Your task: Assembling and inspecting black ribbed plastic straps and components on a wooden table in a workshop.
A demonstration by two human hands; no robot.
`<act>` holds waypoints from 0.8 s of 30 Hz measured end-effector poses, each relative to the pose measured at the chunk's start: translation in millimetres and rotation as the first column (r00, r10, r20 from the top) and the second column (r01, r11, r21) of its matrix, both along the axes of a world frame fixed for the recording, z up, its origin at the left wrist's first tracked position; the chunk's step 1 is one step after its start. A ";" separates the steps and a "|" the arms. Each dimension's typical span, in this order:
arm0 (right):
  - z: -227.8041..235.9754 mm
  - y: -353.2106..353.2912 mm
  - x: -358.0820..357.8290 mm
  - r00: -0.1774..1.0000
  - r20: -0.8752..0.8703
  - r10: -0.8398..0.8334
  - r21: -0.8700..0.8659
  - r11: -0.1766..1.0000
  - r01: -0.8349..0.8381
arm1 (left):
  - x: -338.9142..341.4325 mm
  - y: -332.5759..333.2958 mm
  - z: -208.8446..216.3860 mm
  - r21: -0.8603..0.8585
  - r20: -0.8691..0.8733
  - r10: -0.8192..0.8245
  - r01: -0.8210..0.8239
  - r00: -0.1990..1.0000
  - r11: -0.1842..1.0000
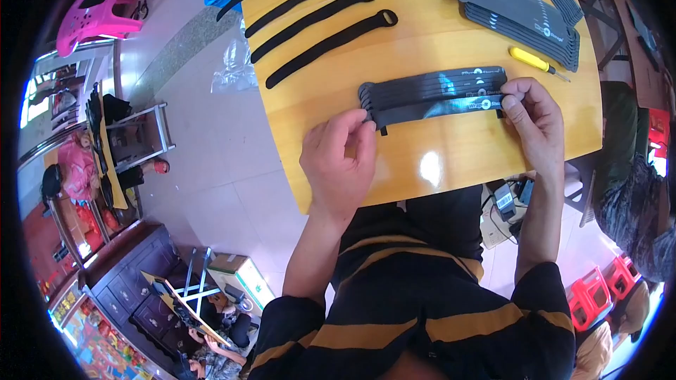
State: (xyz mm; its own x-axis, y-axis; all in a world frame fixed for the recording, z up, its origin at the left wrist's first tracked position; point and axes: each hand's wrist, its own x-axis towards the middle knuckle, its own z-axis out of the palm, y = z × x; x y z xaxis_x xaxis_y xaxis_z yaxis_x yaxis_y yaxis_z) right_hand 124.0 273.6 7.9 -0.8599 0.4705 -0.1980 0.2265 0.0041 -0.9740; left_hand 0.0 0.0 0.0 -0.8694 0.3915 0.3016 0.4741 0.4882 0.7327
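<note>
A fanned stack of black hook-and-loop straps point(422, 93) with shiny printed faces lies across the wooden table in front of me. My left hand point(338, 155) is closed at the stack's left end, thumb and forefinger pinching the looped end of the nearest strap. At the other end, my right hand point(539, 123) pinches that same strap's tip between thumb and finger. The nearest strap overlaps the ones behind it. Short dark ends stick out below the stack on both sides.
Several single black straps point(331, 49) lie spread at the table's left. Grey printed stacks point(517, 17) sit at the far right, with a yellow-handled screwdriver point(531, 59) nearer me. A pink chair point(105, 7) and red stools point(591, 299) stand on the floor. Other people sit at lower left.
</note>
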 end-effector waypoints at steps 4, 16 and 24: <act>2.0 -1.1 0.2 1.000 0.010 -0.017 0.027 0.999 0.016 | 1.0 1.2 3.5 -0.024 0.013 0.014 -0.013 1.000 1.000; 1.0 -2.6 -1.3 0.998 0.024 -0.058 0.036 0.998 0.057 | -2.1 0.2 3.3 -0.042 0.017 -0.009 0.010 1.000 0.999; -0.9 -1.8 -1.1 0.998 0.027 -0.055 0.029 0.998 0.054 | -2.6 -0.3 3.8 -0.051 0.019 -0.025 0.026 1.000 0.998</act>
